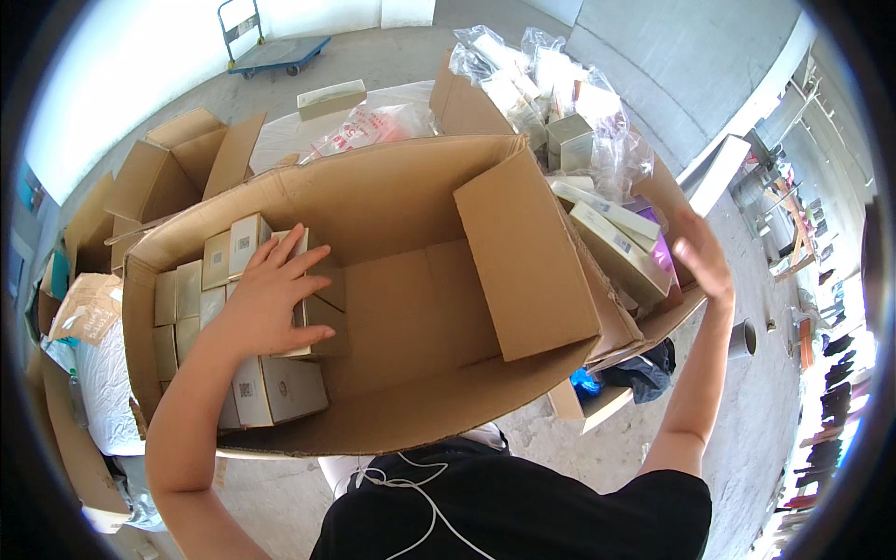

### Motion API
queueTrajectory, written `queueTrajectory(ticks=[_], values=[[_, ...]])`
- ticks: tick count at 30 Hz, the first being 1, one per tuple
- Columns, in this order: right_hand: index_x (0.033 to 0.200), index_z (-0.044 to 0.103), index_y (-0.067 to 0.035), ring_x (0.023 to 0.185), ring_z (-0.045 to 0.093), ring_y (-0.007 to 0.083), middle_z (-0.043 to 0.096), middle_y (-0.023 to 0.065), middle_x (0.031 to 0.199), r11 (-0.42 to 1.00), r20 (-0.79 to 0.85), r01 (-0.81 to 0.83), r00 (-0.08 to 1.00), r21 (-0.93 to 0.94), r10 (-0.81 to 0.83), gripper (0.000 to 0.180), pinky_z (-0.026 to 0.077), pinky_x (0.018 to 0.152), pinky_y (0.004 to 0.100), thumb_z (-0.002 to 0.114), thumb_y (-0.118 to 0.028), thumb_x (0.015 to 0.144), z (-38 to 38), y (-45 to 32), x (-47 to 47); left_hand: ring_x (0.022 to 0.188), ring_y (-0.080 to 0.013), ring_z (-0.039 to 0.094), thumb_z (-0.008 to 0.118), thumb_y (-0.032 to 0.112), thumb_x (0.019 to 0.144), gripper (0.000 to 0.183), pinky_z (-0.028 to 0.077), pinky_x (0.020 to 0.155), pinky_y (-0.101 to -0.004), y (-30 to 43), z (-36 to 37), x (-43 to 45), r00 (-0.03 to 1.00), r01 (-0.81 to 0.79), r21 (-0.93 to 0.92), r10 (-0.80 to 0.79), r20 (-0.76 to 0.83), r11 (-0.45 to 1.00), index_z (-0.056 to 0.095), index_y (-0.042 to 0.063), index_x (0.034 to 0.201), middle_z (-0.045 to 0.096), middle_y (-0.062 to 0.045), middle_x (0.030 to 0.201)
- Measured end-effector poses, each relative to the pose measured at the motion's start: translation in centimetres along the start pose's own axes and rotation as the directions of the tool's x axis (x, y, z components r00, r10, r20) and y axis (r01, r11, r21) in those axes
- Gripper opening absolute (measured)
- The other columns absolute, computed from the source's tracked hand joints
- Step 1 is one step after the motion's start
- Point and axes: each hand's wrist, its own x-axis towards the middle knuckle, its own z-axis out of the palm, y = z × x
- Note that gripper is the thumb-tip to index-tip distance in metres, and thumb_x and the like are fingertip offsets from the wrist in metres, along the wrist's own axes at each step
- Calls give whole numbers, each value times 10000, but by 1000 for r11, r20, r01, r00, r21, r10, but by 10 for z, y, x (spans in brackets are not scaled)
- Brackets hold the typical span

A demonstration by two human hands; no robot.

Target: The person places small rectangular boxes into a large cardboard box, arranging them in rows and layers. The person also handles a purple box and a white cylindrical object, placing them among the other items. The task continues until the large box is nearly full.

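A large open cardboard box (406, 420) lies before me. Its left part holds several small cream product boxes (292, 390) stacked closely, some with printed codes; its right part shows bare cardboard. My left hand (273, 301) rests over these small boxes, its fingers spread; whether it grips one cannot be told. My right hand (705, 262) is raised beside a second cardboard box (465, 105) at the right, fingers apart with nothing seen in them. That second box is heaped with plastic-wrapped items (553, 77), long cream boxes (619, 245) and a purple package (661, 255).
Behind stand an open cardboard carton (150, 175), a single cream box (331, 99) and a blue platform trolley (280, 56). At the left are a white wrapped bundle (112, 392) and further cartons. A small carton with dark cloth (640, 371) sits low at the right, near a grey bin (742, 339).
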Motion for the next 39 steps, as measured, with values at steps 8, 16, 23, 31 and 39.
queueTrajectory(ticks=[8, 16, 23, 31, 39], values=[[1272, 503, -76, 1211, 475, 295, 473, 105, 1350, 765, 228, 379, 925, -520, -304, 591, 394, 1020, 370, 701, -55, 715, 87, -66, 152, 1411, -334, 182, 763, 444, 635, 638, 169, 1132, -496, 3, -14, 2, 996, 21, -37, -17, 92, 999, 627, 98, 1154, 407, -82, 1431], [1196, 540, -114, 1103, 538, 299, 548, 94, 1204, 335, 252, 262, 965, -905, -73, 639, 469, 920, 399, 788, -73, 608, 113, -47, 205, 1403, -339, 200, 742, 478, 667, 627, 196, 1120, -493, -1, -9, -1, 998, 12, -76, -7, 60, 997, 634, 86, 1145, 402, -80, 1437], [1282, 506, -122, 1024, 578, 200, 561, 54, 1205, 794, -229, 366, 823, -485, -519, 639, 468, 911, 311, 768, -61, 702, 10, -151, 127, 1394, -353, 213, 734, 473, 680, 622, 210, 1112, -496, -9, -4, -1, 999, -31, -60, 33, 34, 998, 631, 83, 1154, 413, -98, 1425], [1198, 577, -78, 1083, 563, 210, 576, 62, 1175, 434, 443, 898, 417, -68, -793, 566, 471, 915, 322, 697, -37, 647, 106, -256, 27, 1385, -356, 233, 688, 443, 732, 543, 225, 1106, -478, -17, 11, -6, 995, -85, -22, 84, -62, 996, 643, 83, 1137, 434, -110, 1409], [1025, 576, -62, 1095, 517, 221, 560, 58, 1027, -98, 518, 948, -249, 301, -818, 285, 440, 946, 332, 567, -111, 744, 260, -277, -38, 1386, -334, 241, 623, 356, 820, 390, 230, 1104, -464, -19, 18, -3, 988, -105, -21, 102, -116, 994, 660, 91, 1104, 451, -86, 1399]])
